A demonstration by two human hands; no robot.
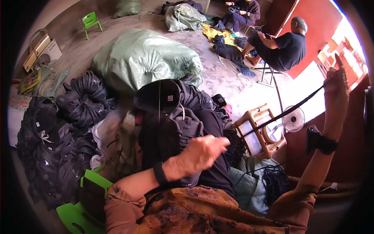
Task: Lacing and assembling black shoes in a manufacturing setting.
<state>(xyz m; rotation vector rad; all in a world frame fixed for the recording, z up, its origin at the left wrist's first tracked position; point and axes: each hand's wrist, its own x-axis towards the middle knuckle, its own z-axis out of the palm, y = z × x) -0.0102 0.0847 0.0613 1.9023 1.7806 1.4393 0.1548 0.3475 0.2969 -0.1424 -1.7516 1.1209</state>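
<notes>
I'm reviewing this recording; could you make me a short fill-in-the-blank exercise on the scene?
1. The right hand is raised ____ than the left hand in the picture.
2. The dark cord runs up to the person's ____ hand.
3. The round fan at the right is ____ in colour.
4. The small chair at the upper left is ____ in colour.

Missing words: higher; right; white; green.

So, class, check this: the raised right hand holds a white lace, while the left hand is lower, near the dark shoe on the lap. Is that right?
Not quite: the lace in the raised right hand is black, not white, as the head view shows. The left hand is lower, near the dark shoe.
</notes>
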